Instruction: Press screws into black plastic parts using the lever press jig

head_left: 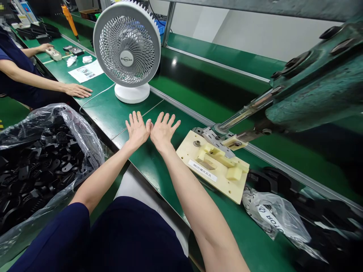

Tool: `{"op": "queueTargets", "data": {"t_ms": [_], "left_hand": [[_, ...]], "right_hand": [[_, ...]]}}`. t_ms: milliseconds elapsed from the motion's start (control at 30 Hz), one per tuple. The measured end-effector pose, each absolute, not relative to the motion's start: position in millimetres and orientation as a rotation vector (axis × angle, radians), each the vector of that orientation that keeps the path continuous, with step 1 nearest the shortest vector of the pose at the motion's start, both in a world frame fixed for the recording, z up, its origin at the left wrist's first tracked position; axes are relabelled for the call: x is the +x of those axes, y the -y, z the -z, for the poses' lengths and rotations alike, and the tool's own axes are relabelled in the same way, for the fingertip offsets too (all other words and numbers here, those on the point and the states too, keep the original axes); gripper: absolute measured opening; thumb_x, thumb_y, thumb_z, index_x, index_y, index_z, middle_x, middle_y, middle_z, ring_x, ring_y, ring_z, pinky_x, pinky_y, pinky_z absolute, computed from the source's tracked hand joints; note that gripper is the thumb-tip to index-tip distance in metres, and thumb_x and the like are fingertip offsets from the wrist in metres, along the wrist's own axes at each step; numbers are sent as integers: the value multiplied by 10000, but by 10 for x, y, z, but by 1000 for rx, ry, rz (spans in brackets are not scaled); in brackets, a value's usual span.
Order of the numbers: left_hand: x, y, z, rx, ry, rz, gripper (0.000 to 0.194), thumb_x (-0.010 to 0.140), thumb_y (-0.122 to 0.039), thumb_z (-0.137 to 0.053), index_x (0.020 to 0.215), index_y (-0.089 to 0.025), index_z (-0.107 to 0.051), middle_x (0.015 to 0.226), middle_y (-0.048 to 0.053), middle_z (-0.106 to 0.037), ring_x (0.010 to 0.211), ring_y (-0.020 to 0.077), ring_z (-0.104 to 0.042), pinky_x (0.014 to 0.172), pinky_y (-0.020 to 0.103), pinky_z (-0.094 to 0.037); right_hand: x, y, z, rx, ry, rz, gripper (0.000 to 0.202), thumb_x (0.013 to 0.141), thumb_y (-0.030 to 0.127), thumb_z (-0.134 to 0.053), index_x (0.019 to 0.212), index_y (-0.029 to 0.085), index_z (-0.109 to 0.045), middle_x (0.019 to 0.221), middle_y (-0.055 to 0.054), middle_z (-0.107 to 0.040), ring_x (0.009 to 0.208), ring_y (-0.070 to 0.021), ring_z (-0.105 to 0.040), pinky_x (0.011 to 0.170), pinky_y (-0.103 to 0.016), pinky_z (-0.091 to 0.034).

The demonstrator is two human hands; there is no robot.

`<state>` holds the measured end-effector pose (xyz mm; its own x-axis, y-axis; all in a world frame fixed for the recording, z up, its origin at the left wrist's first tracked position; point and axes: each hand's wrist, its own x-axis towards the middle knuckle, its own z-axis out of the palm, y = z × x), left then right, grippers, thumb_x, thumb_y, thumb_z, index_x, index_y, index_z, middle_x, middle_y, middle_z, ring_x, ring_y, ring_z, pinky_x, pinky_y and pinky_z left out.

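Both of my hands are stretched out over the green workbench, palms down and thumbs close together. My left hand has its fingers spread and holds nothing. Beside it, my right hand is likewise spread and bare. Right of my right hand lies a cream-coloured fixture plate with a white label, raised blocks and a metal bracket at its back edge. A green machine arm with a metal rod reaches down to that plate. Behind my hands stands a white fan on a round base.
At the left, a plastic-lined bin holds many black parts. A clear plastic bag and black parts lie at the right. A co-worker's hand rests on the bench beyond the bin, near a printed sheet. An orange screwdriver hangs farther back.
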<state>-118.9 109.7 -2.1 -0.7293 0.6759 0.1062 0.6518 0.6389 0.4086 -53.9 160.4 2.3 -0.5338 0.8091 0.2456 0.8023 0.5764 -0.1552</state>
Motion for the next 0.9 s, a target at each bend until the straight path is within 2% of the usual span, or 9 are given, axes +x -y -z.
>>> {"op": "queueTargets", "data": {"t_ms": [400,900], "left_hand": [[-1150,-1105,-43,1106,-2715,-814,637,967,-444,-260,1460,-39,-276,1565,200,-258,1480,315,-181,1188,534,-195],[-1072,-1029,-105,1099,-2616,-1124,625,973,-471,-224,1463,-86,-277,1575,178,-244,1487,287,-164,1198,509,-175]], "right_hand": [[-485,-1595,-61,-1337,2488,-113,568,974,335,-305,1439,10,-340,1465,-259,-359,1400,-431,-236,1088,-668,-179],[-411,-1538,29,-1344,2257,-385,553,998,425,-266,1395,68,-408,1459,-216,-391,1395,-336,-292,1108,-600,-228]]}}
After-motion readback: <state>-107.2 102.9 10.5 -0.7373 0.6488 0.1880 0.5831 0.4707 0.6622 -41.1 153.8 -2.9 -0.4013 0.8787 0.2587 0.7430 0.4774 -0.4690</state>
